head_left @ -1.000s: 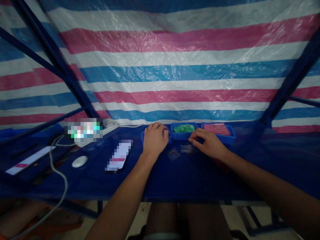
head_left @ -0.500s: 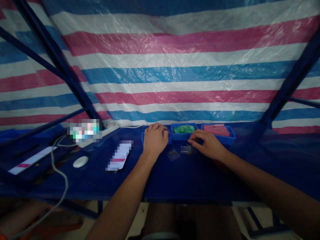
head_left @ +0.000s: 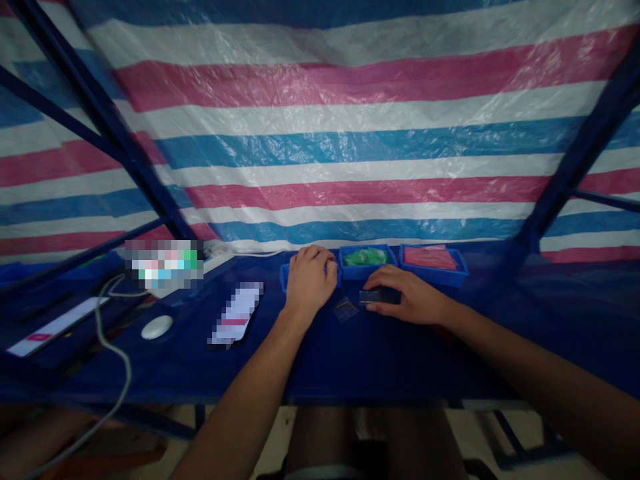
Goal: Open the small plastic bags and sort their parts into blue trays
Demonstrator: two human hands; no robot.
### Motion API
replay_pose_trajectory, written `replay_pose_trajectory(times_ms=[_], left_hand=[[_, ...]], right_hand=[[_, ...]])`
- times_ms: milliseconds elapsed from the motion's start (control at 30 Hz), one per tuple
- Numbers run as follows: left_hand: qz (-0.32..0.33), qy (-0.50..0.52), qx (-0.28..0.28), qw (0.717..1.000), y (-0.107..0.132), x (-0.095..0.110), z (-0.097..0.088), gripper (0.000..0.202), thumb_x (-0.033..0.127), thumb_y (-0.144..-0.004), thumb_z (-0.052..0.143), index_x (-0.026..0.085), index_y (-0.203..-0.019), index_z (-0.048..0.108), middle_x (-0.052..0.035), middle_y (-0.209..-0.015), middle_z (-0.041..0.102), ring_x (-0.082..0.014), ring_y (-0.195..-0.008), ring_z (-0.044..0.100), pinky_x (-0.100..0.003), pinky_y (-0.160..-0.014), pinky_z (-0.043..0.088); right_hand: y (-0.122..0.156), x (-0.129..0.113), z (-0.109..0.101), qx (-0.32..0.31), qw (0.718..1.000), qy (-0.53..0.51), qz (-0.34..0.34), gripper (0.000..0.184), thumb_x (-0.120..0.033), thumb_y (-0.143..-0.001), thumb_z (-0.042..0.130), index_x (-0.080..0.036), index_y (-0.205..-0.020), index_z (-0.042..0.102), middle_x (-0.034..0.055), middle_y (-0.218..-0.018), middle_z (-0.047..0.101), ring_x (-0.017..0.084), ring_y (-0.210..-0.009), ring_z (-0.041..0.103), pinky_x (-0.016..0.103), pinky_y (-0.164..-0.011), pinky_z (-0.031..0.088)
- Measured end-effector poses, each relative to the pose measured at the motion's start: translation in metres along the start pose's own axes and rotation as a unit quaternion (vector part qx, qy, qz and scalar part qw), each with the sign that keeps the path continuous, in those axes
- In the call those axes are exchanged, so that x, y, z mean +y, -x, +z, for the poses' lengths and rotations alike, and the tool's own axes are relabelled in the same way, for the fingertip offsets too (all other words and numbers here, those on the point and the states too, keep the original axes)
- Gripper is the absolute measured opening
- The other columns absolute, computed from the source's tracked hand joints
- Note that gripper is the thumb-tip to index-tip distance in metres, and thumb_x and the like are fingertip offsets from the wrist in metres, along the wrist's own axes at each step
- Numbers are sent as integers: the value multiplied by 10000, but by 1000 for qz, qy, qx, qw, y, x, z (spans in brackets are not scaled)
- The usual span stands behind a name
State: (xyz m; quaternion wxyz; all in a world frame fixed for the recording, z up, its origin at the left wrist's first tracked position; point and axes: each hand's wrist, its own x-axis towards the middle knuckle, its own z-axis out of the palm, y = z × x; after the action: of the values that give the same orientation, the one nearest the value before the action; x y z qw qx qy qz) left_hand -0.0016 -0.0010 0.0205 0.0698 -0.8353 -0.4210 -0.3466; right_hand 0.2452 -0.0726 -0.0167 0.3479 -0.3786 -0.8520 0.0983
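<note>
My left hand reaches over the leftmost blue tray, its fingers curled down and the tips hidden inside. What they hold, if anything, does not show. On the blue table my right hand is low, thumb and fingers parted around a small clear plastic bag. Part of that bag lies under the hand. A second small clear bag, with something thin in it, lies flat between my two hands.
Behind stand a blue tray of green packets and another of pink packets. On the left are a phone, a white oval object, a white cable and a lit, blurred-out device. A striped tarp hangs behind.
My right hand has come down and left, from above the clear bag to around it, with thumb and fingers spread wider. My left hand stays at its tray. The view has shifted slightly.
</note>
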Motion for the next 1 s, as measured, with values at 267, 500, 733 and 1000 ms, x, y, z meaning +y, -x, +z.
replay_pose_trajectory(times_ms=[267, 500, 733, 1000], left_hand=[[143, 140, 3, 980, 4, 13, 7, 258, 191, -1031, 474, 189, -1154, 702, -92, -1157, 712, -262, -1182, 605, -453, -1079, 474], [183, 193, -17, 964, 6, 20, 8, 248, 198, -1045, 475, 177, -1154, 697, -105, -1141, 716, -253, -1136, 626, -447, -1051, 503], [149, 225, -38, 962, 8, 22, 14, 298, 152, -990, 536, 183, -1242, 693, -101, -1237, 733, -246, -1191, 665, -430, -1086, 515], [2, 358, -143, 923, 12, 32, 29, 256, 350, -962, 682, 210, -1161, 760, -46, -950, 822, -199, -800, 785, -298, -738, 631]], right_hand=[[-2, -3, 17, -87, 993, -24, -75, 329, -342, -915, 790, -288, -1239, 767, 77, -1212, 774, 261, -1193, 683, 454, -1105, 503], [-1, 4, 15, -51, 998, 28, -34, 302, -123, -922, 660, -272, -1148, 793, 49, -1075, 808, 239, -1007, 751, 384, -935, 575], [0, 6, 4, 93, 991, -48, 88, 158, -249, -944, 668, -269, -1070, 760, 36, -1025, 810, 242, -910, 773, 381, -851, 590], [-1, 8, 8, 168, 943, -218, 188, 289, -465, -917, 743, -253, -1107, 693, 47, -927, 806, 247, -800, 784, 347, -695, 600]])
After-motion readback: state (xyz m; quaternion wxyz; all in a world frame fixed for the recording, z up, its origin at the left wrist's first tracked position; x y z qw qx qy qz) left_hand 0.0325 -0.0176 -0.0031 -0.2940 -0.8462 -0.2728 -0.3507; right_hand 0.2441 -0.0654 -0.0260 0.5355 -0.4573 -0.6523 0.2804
